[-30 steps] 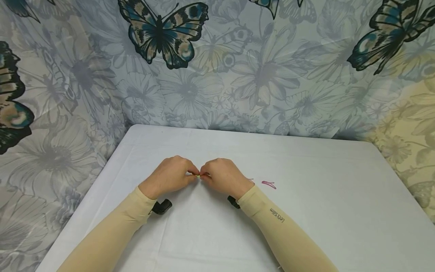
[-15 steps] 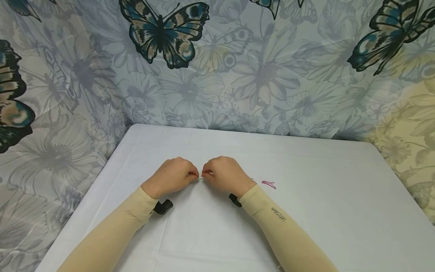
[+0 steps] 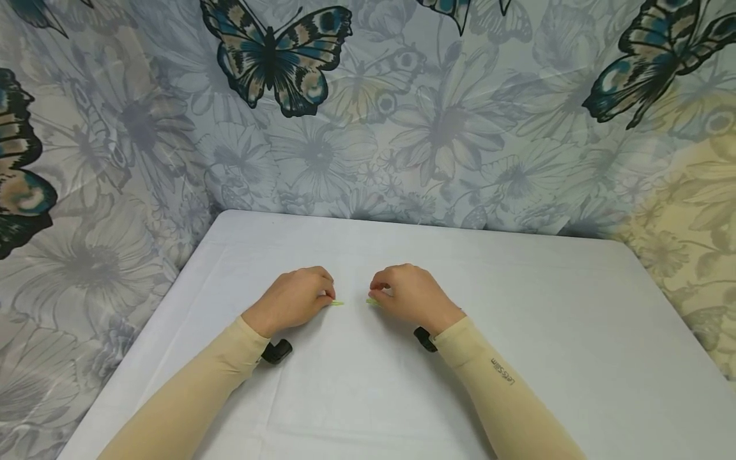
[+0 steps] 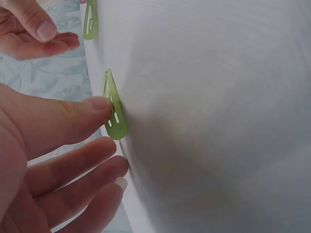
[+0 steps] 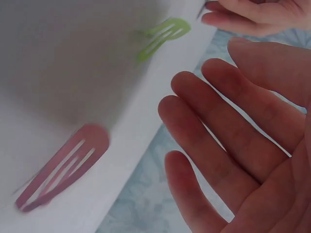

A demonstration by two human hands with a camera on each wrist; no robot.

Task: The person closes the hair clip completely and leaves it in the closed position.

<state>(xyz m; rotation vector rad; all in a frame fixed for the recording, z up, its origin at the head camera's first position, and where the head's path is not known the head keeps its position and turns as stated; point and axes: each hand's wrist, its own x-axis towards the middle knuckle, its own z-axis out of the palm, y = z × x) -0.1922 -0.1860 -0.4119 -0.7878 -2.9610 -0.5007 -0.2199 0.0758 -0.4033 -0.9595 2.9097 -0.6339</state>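
Green, thin, and apparently painted metal: one hair clip [image 4: 116,101], held at the left hand [image 3: 294,299], over the white-covered table [image 3: 535,332]. It sits at the fingertips' three o'clock in the head view. Grip, left: thumb pinching the slotted side, index finger largely hidden behind. Whether the clip also touches the cloth, I cannot tell.

Grip, right: the right hand [image 3: 411,297] clasps nothing, fingers loosely extended and apart.

Handling, in my judgement: very light, stiff but springy, smooth enough to slide between fingertips, unlikely to break, though it could bend if forced. Best hold: thumb and index across the broad, rounded end or the flat sides, away from the narrow tip.

Orientation: long axis nearly upright in the left-wrist view, narrow tip just short of twelve o'clock, rounded end near half past five. From the head, that tip aims at three o'clock, towards the other hand.

Also listed: second green clip [image 5: 169,32], on the table near the right fingertips, apart from them; in the right-wrist view its rounded end faces two o'clock, its narrow arms spread towards eight. Pink clip [image 5: 77,158], on the table, rounded end near half past one, narrow end near half past seven.
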